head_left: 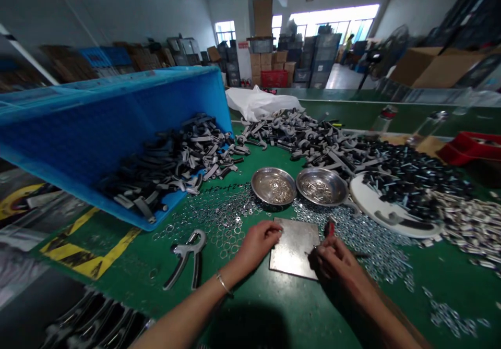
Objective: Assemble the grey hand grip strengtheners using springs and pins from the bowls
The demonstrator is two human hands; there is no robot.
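My left hand [259, 240] rests at the left edge of a small square metal plate [293, 250] on the green table, fingers curled in a pinch; what they hold is too small to name. My right hand [332, 259] sits at the plate's right edge, closed round a red-handled tool [331, 227] whose tip points at the plate. Loose metal rings [219, 216] are scattered just left of the plate. A grey hand-grip exerciser [187, 257] lies to the left of my left forearm.
Two round steel bowls [274, 185] [321, 185] stand behind the plate. A tipped blue crate [97, 124] spills grey-black handles [172, 161] at left. More handle parts [305, 135], a white tray [387, 208] and black pieces [415, 177] lie at right. A red bin [473, 148] is far right.
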